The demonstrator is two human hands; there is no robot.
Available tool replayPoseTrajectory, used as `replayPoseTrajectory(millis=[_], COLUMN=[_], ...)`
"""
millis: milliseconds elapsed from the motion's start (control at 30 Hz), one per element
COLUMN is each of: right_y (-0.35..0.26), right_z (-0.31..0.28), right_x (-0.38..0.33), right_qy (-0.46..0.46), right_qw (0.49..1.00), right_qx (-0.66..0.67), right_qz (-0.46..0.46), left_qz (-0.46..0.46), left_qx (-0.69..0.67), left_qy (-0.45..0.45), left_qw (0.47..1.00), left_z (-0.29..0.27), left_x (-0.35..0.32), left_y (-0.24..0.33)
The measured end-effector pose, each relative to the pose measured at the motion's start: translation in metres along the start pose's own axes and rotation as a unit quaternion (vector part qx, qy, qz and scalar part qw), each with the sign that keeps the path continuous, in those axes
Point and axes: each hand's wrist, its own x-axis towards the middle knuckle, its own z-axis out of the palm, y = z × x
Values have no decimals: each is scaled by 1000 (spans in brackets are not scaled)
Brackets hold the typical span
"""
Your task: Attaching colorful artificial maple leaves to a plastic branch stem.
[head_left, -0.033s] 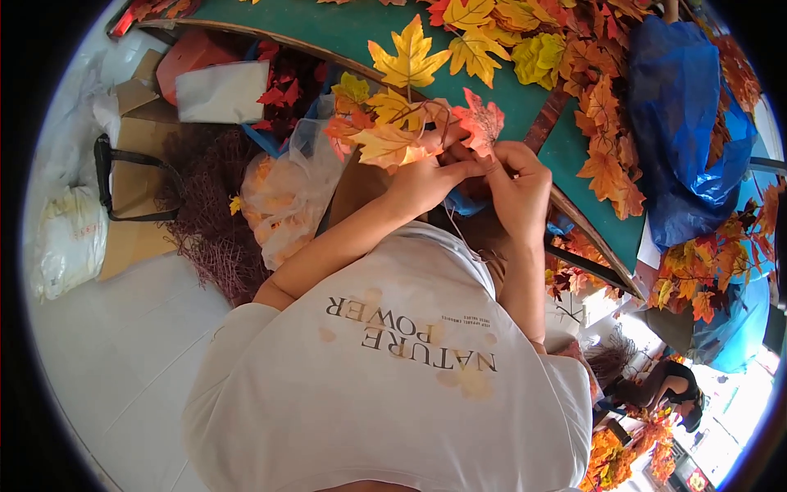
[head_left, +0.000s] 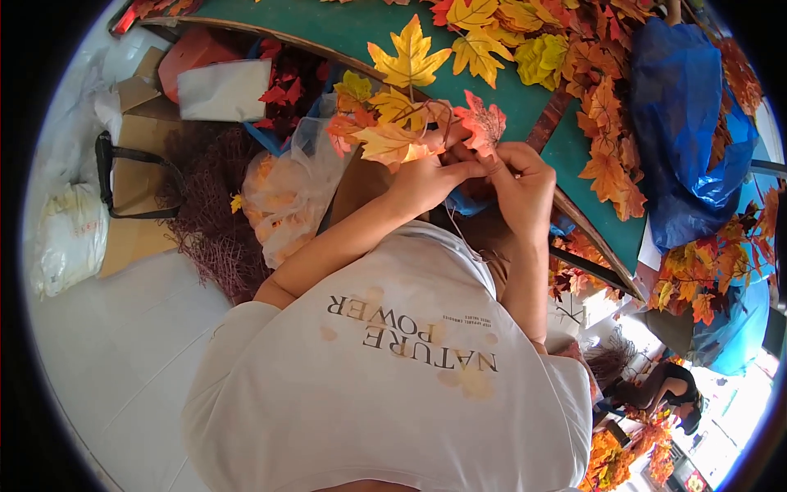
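Pinch of R hand [head_left: 525, 182] at base of red leaf [head_left: 482, 123], grip of L hand [head_left: 425, 182] round sprig [head_left: 387, 143], prob. for steadiness.

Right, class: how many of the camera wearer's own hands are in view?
2: the left hand, beside the orange-yellow leaf, and the right hand, at the base of the pinkish-red leaf. Both show, though some fingers are partly hidden.

A wide fisheye view from the left of two side-by-side cameras on the person's head, upright, looking steeply down. The white shirt [head_left: 369, 435] fills the near lower middle; the left hand [head_left: 428, 179] and right hand [head_left: 526, 182] lie just above center, the green table [head_left: 525, 102] beyond.
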Motion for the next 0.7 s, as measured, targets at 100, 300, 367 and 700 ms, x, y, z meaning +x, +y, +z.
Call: replayPoseTrajectory(millis=[100, 300, 367, 700], right_y=[0, -14, -13, -59], right_z=[-10, -13, -17, -90], right_x=[3, 9, 11, 97], right_qy=[-47, -73, -86, 186], right_qw=[998, 993, 991, 774], right_qx=[-39, -95, -102, -478], right_qz=[23, -3, -24, -371], left_qz=[-40, -64, -104, -178], left_qx=[-78, -128, -147, -173], left_qy=[2, -11, -7, -25], left_qw=[996, 990, 984, 968], left_z=[2, -6, -10, -20], left_x=[-1, 0, -2, -2], left_y=[-2, 7, 2, 10])
